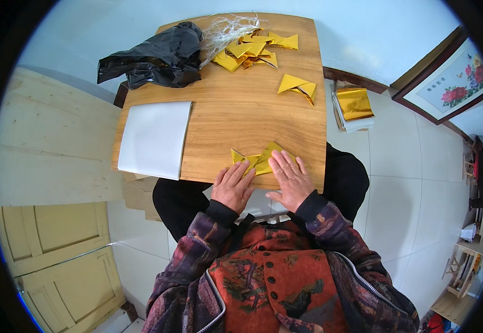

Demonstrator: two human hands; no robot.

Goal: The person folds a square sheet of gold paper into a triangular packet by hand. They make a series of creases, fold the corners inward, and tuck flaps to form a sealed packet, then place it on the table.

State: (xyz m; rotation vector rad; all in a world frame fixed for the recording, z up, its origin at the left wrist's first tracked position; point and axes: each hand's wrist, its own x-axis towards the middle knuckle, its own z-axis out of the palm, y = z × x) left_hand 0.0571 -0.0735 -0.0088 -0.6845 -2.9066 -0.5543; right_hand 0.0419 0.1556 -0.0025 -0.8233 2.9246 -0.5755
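Observation:
A folded piece of gold foil paper [261, 164] lies flat near the front edge of the wooden table [236, 111]. My left hand [234, 185] rests with its fingers stretched over the paper's left part. Over its right part lies my right hand [290, 176], flat, fingers extended. Both palms partly cover the paper, so its lower edge is hidden. Farther up on the right sits a finished-looking folded gold piece [298, 87] by itself. A pile of similar gold folded pieces [247, 49] stands at the far edge.
A stack of white paper [155, 139] occupies the table's left side. Behind it are a crumpled black plastic bag [166, 54] and tangled clear plastic strands [225, 34]. On the floor at right, gold sheets [354, 104] top a paper stack. A framed flower picture [452, 80] leans nearby.

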